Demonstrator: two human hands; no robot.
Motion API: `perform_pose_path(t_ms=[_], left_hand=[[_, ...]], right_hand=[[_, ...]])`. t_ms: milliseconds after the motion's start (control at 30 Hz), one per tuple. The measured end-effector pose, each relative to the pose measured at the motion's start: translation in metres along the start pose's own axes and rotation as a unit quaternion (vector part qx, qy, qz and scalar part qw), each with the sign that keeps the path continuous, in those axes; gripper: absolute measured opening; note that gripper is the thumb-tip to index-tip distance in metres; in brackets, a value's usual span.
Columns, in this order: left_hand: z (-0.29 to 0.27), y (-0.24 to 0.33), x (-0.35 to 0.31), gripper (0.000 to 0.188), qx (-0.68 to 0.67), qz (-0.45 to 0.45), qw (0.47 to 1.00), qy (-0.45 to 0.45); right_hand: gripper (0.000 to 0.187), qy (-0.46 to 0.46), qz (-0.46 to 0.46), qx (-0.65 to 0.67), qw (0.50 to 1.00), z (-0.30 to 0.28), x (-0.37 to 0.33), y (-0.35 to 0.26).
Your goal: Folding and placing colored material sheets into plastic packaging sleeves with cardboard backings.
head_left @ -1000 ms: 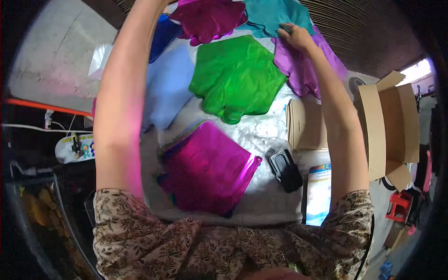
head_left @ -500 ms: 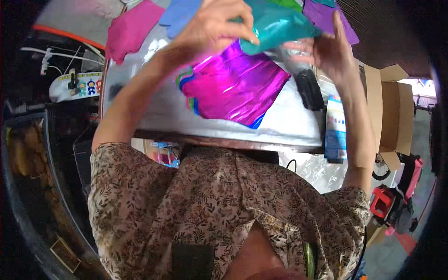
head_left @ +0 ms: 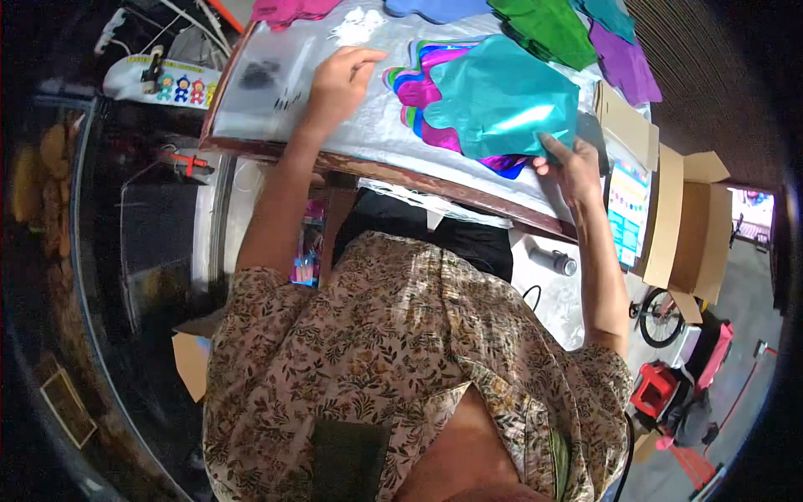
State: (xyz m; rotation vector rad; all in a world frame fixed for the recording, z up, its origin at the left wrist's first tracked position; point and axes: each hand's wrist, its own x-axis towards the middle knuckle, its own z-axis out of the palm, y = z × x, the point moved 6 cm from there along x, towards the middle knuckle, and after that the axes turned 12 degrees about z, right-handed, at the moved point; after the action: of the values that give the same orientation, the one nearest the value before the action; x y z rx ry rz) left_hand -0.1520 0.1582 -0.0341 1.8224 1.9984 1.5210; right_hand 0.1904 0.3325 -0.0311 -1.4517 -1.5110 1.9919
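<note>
A flat, shiny teal foil balloon (head_left: 510, 96) with a scalloped left end lies on top of a stack of magenta, blue and green foil balloons (head_left: 412, 92). At its lower right corner is my right hand (head_left: 577, 170), thumb on the teal foil and fingers curled at the edge. Left of the stack, my left hand (head_left: 339, 88) hovers over the table with nothing visible in it. Its forefinger points toward the stack and its thumb stands apart.
More flat foil pieces in pink (head_left: 293, 8), blue (head_left: 439, 8), green (head_left: 548, 33) and purple (head_left: 623, 63) lie along the far side. White bits (head_left: 358, 27) sit on the plastic-covered table (head_left: 251, 109). An open cardboard box (head_left: 698, 222) stands at right.
The teal balloon has come down from mid-air onto the stack. My left hand has let go of it and moved left; my right hand has lowered to its corner. The view has shifted.
</note>
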Motion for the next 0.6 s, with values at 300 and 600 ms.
perform_pose_path(t_ms=[300,600], left_hand=[[-0.015,0.030,-0.004,0.044,0.119,0.072,0.990,-0.001],[-0.032,-0.044,-0.026,0.023,0.048,0.048,0.998,0.012]], right_hand=[[0.021,0.007,-0.004,0.098,0.995,0.038,-0.005,0.003],[0.022,0.007,-0.023,0.084,0.996,0.071,-0.001,0.015]])
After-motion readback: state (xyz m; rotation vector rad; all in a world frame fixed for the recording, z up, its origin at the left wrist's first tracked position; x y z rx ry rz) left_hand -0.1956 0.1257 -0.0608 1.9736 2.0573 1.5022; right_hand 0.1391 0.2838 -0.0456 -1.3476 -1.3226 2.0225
